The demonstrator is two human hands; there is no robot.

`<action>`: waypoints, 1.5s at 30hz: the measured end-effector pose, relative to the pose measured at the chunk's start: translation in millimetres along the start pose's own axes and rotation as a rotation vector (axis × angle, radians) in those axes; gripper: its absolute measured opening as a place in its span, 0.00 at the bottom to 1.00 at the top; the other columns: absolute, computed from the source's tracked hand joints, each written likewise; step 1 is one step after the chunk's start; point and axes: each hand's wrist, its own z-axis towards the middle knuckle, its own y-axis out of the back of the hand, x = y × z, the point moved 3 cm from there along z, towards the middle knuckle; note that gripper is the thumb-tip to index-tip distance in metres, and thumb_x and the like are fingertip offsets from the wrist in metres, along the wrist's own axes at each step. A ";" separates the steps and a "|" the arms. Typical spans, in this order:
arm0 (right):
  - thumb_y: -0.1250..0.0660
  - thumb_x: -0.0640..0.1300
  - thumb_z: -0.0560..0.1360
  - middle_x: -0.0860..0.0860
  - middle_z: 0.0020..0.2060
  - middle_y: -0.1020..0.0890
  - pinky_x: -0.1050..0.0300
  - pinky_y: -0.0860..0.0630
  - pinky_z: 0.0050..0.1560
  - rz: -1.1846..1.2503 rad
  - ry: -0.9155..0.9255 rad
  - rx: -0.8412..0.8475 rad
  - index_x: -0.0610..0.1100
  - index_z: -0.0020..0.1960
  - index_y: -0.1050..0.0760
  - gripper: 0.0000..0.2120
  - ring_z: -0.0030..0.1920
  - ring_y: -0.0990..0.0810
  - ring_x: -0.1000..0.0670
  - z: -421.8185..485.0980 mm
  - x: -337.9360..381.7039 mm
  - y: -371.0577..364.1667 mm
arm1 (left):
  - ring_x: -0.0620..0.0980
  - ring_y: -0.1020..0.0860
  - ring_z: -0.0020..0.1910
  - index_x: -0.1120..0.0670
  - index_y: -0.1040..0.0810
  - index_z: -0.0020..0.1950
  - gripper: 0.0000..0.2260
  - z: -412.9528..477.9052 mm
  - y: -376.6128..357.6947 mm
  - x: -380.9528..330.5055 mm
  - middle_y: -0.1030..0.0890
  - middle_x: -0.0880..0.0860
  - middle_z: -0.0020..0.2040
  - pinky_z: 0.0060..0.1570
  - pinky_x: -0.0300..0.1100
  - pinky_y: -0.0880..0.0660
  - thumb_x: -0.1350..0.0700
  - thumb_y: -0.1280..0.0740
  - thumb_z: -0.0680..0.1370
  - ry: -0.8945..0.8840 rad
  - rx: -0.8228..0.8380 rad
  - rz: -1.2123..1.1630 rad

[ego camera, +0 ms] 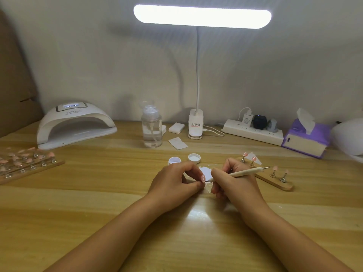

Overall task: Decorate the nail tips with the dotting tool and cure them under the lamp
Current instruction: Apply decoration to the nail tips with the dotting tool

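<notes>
- While the left hand pinches a pink nail tip between thumb and fingertips just above the surface, the right hand grips the dotting tool like a pen. The tool's lower end touches or nearly touches the tip's face; I cannot tell which.
- Both hands are thus closed round something, and they sit close together at mid-surface, knuckles almost meeting.
- White dots show on the held tip, so the step in hand looks like dotting, partly done on this piece.
- Just behind the hands lies a small white patch, likely the gel palette, with an open pot and its lid beyond it.
- To the right, a wooden stand carries several tips on metal holders. The two at its far end show dots and the two nearer ones look plain.
- At far left a rack holds many more pink tips, too blurred to judge.
- The curing lamp stands at back left, mouth towards the person, display lit, well apart from the hands.
- Next move, as I judge it: a light, steady touch for the remaining dots, with a reload from the white patch when the point runs dry. The tip then needs seating on the stand without smudging the wet gel before anything goes under the lamp.
</notes>
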 end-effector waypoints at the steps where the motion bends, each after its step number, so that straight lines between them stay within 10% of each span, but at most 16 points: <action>1: 0.33 0.34 0.69 0.40 0.25 0.20 0.65 0.32 0.22 0.001 0.001 -0.002 0.43 0.32 0.33 0.12 0.21 0.25 0.52 0.2 0.0 -0.1 | 0.37 0.26 0.30 0.41 0.20 0.42 0.05 0.1 -0.1 0.0 0.19 0.33 0.43 0.40 0.41 0.28 0.51 0.27 0.72 -0.002 0.000 -0.002; 18: 0.35 0.33 0.73 0.46 0.20 0.26 0.64 0.32 0.21 0.170 0.145 -0.170 0.41 0.33 0.33 0.13 0.21 0.29 0.54 -4.8 5.4 12.4 | 0.38 0.26 0.31 0.38 0.21 0.43 0.07 0.3 0.1 0.7 0.19 0.34 0.43 0.40 0.42 0.27 0.51 0.27 0.72 0.002 0.004 -0.014; 23: 0.31 0.49 0.77 0.46 0.27 0.25 0.63 0.30 0.25 0.085 0.323 -0.321 0.44 0.40 0.30 0.13 0.25 0.28 0.53 -7.0 12.0 19.1 | 0.41 0.24 0.31 0.38 0.21 0.42 0.08 -0.5 1.6 -1.3 0.19 0.35 0.43 0.38 0.43 0.27 0.53 0.28 0.73 0.006 -0.022 -0.051; 34: 0.31 0.42 0.73 0.58 0.46 0.22 0.56 0.25 0.45 -0.661 0.642 0.005 0.49 0.57 0.25 0.13 0.46 0.23 0.58 -11.7 2.9 6.9 | 0.40 0.26 0.27 0.44 0.19 0.42 0.06 -5.4 8.1 -12.4 0.15 0.42 0.44 0.33 0.30 0.33 0.54 0.26 0.74 -0.096 -0.167 -0.139; 45: 0.29 0.50 0.72 0.58 0.41 0.22 0.53 0.24 0.40 -0.665 0.738 -0.015 0.51 0.52 0.23 0.10 0.41 0.23 0.57 -15.2 9.0 5.6 | 0.38 0.25 0.28 0.47 0.14 0.45 0.06 -6.9 9.3 -14.3 0.15 0.43 0.42 0.32 0.33 0.30 0.59 0.26 0.74 -0.119 -0.172 -0.206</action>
